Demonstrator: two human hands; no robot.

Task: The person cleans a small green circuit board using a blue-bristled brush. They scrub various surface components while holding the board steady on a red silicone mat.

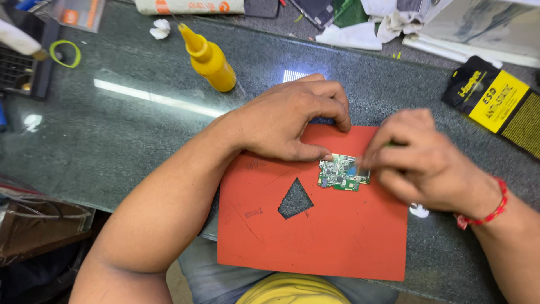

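A glass-topped bench (112, 129) carried an orange mat (326, 236), apparently to cushion the small green circuit board (341, 173) lying on it. The left hand (287, 121) pinned the board's top edge steady; the right hand (422, 163) pinched something, unclear, at its right edge.

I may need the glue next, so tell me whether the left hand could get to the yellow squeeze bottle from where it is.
Probably yes. The left hand rests at the circuit board, and only bare glass tabletop lies between it and the yellow bottle.

Glass-topped grey table (112, 135), red mat (337, 242), yellow bottle (209, 59), possibly tissue (161, 28)
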